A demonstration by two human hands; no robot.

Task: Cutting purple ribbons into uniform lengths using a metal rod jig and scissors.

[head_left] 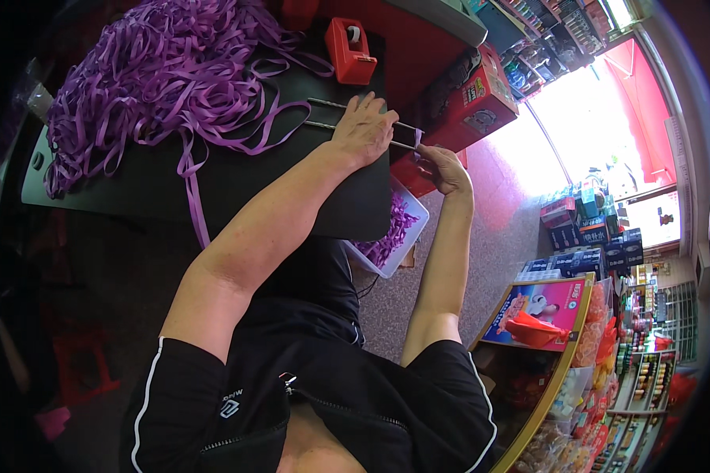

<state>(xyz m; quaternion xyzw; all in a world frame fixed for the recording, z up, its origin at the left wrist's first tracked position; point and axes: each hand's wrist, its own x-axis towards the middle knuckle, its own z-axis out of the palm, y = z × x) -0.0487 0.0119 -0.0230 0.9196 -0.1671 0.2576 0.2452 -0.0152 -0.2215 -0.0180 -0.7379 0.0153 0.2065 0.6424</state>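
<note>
My left hand [364, 126] lies flat on two thin metal rods [323, 113] that rest on the black table [134, 189], pressing them down near the table's right edge. My right hand [443, 168] is just past that edge, pinching the end of a purple ribbon [417, 139] that wraps around the rod tips. A large loose heap of the same purple ribbon [158, 71] covers the far left of the table, with strands trailing toward me.
A red tape dispenser [349, 51] stands at the table's far edge. A clear plastic tub [398, 229] with purple ribbon pieces sits below the table's right side. Red boxes [481, 94] and shop shelves of goods [599, 236] fill the right.
</note>
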